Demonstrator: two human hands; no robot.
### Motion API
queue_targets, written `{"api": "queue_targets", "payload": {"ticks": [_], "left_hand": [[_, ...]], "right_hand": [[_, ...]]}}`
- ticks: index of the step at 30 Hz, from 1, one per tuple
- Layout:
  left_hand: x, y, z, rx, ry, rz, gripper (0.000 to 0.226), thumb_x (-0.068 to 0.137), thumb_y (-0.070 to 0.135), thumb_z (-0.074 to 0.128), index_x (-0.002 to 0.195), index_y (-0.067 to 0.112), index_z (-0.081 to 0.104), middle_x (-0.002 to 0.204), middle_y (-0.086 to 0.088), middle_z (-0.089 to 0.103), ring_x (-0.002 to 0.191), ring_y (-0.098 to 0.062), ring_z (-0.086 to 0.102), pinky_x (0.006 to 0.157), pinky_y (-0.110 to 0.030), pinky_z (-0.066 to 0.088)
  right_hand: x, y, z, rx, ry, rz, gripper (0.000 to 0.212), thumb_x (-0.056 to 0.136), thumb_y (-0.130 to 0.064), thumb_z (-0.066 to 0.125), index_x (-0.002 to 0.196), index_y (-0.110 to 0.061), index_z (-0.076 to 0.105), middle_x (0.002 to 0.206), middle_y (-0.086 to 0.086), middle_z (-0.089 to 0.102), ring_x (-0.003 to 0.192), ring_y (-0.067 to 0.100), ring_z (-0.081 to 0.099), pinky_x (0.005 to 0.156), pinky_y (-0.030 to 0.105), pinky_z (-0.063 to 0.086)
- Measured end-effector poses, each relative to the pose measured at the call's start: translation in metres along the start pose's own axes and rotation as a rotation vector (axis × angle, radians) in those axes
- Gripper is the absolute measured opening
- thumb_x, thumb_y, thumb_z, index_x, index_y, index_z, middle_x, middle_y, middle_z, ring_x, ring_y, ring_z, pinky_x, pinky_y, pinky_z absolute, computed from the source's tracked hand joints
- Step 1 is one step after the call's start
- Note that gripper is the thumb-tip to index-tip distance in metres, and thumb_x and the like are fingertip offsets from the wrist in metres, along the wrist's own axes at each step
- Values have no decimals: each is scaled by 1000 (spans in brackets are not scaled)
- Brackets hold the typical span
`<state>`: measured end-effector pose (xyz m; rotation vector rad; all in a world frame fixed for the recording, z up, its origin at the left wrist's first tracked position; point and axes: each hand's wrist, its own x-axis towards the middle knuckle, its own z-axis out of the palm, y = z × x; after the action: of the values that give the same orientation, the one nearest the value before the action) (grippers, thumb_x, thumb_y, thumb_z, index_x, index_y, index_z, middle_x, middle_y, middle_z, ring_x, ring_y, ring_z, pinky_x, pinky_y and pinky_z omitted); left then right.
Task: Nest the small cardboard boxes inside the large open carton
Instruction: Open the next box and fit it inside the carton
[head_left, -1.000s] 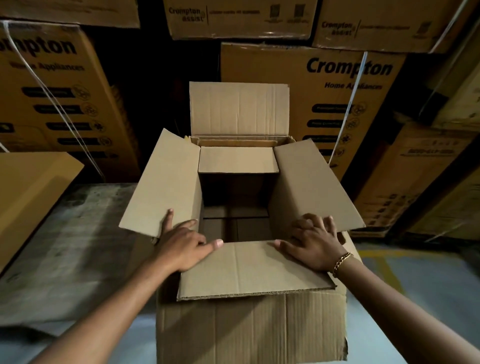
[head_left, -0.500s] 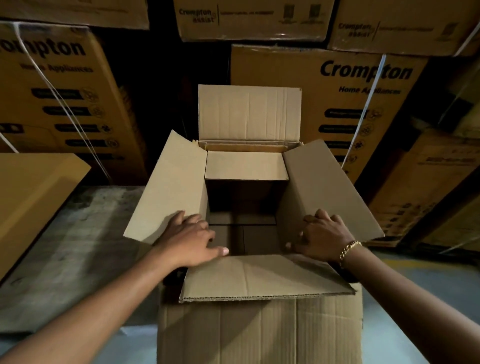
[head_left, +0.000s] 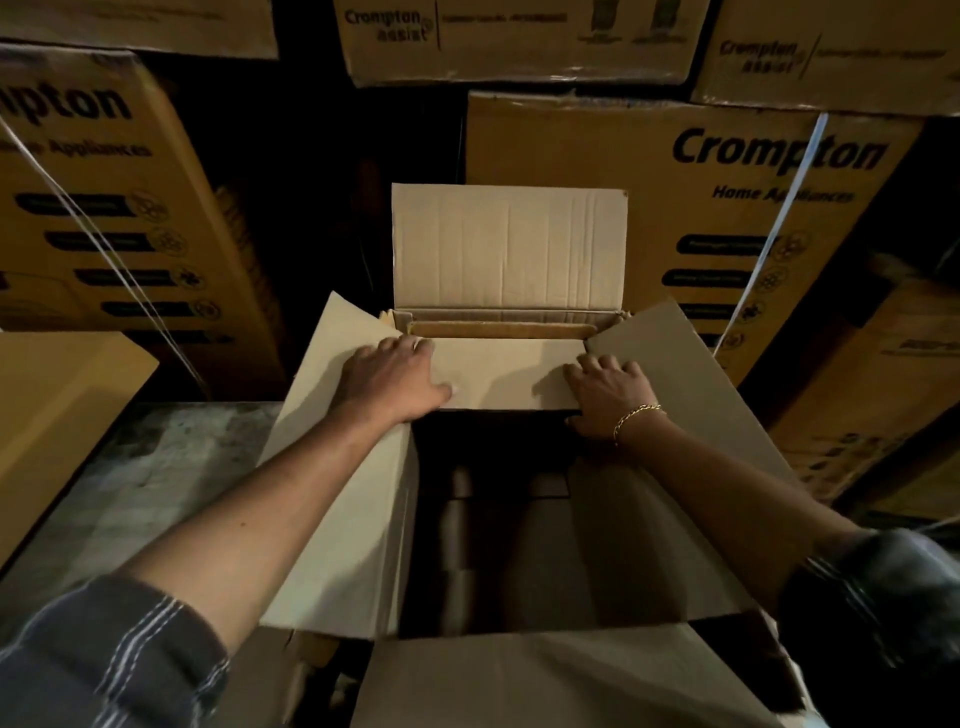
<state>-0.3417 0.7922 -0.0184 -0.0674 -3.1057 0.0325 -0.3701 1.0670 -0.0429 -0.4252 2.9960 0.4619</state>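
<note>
Sleeves, dark with pale stripes, frame the bottom corners at 7 o'clock (head_left: 119, 654) and 5 o'clock (head_left: 878, 613), and both bare forearms reach forward over the large open carton (head_left: 545, 680), which fills the centre of the view. Its near flap lies at 6 o'clock, its left flap (head_left: 343, 467) slopes outward at 9 o'clock, its right flap (head_left: 691, 426) slopes outward at 3 o'clock, and its far flap (head_left: 509, 249) stands upright at 12 o'clock. The carton's interior is dark; whether anything lies on its bottom cannot be told. A smaller cardboard box (head_left: 509, 374) sits inside the carton against the far wall, its pale top panel level with the rim. The left hand (head_left: 395, 379) lies flat on that panel's left end, fingers spread wide, holding nothing. The right hand (head_left: 608, 395), with a gold bracelet (head_left: 636, 415) at the wrist, grips the panel's right end, fingers on top and thumb under the edge. Stacked printed cartons (head_left: 727, 218) marked "Crompton Home Appliances" close the background from 10 to 2 o'clock.
</note>
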Motion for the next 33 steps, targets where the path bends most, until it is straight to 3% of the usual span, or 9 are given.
{"api": "queue_targets", "payload": {"ticks": [2, 5, 7, 9, 13, 18, 23, 27, 33], "left_hand": [[14, 3, -5, -118, 273, 79, 64, 90, 62, 48, 139, 21, 51, 143, -5, 52, 131, -29, 47, 103, -44, 37], [37, -2, -10, -200, 711, 207, 53, 94, 54, 47, 126, 14, 62, 131, -9, 60, 124, -31, 51, 98, -44, 39], [57, -3, -13, -159, 803, 205, 55, 95, 53, 47, 133, 14, 56, 142, -12, 51, 135, -32, 43, 106, -47, 36], [80, -1, -11, -120, 752, 153, 64, 95, 56, 45, 146, 18, 44, 156, -14, 36, 144, -34, 32, 112, -51, 31], [126, -2, 24, -44, 480, 65, 79, 96, 61, 46, 160, 29, 11, 168, -17, 0, 153, -39, 7, 117, -59, 26], [164, 1, 50, -130, 431, -68, 89, 92, 72, 40, 160, 33, -2, 166, -18, -17, 152, -46, -6, 115, -65, 24], [167, 0, 94, -209, 253, -150, 82, 95, 73, 25, 160, 34, -5, 166, -20, -13, 149, -49, 14, 103, -60, 44], [175, 2, 89, -212, 198, -153, 79, 97, 72, 24, 160, 34, -5, 166, -22, -8, 145, -50, 26, 96, -56, 48], [174, 0, 85, -194, 130, -146, 80, 96, 73, 25, 160, 34, -3, 166, -23, -3, 144, -50, 28, 100, -55, 45]], "right_hand": [[11, 5, -7, -23, 105, -38, 57, 81, -55, 54, 130, -24, 51, 133, 4, 56, 121, 29, 55, 98, 43, 43], [28, 21, -26, 179, 344, 37, 36, 91, -47, 51, 117, -23, 58, 112, 7, 66, 101, 31, 64, 83, 39, 48], [49, 37, -37, 326, 463, 123, 33, 95, -44, 51, 120, -23, 55, 116, 6, 62, 104, 31, 61, 82, 41, 48], [75, 48, -38, 423, 491, 185, 43, 96, -46, 53, 133, -25, 45, 129, 8, 55, 111, 33, 59, 82, 45, 51], [115, 53, -19, 556, 395, 242, 77, 97, -44, 54, 158, -27, 10, 156, 9, 29, 123, 40, 53, 88, 52, 52], [139, 39, 11, 726, 227, 244, 90, 98, -59, 42, 157, -26, -18, 153, 19, 42, 127, 41, 54, 103, 56, 43], [153, 37, 38, 522, 163, 159, 76, 97, -68, 22, 154, -38, -19, 156, 19, 32, 124, 43, 54, 96, 56, 49], [160, 40, 42, 487, 156, 137, 70, 99, -65, 23, 153, -46, -16, 150, 21, 34, 124, 44, 52, 96, 56, 48], [161, 41, 44, 484, 129, 173, 69, 98, -67, 24, 153, -48, -12, 155, 19, 31, 132, 43, 46, 102, 56, 42]]}}
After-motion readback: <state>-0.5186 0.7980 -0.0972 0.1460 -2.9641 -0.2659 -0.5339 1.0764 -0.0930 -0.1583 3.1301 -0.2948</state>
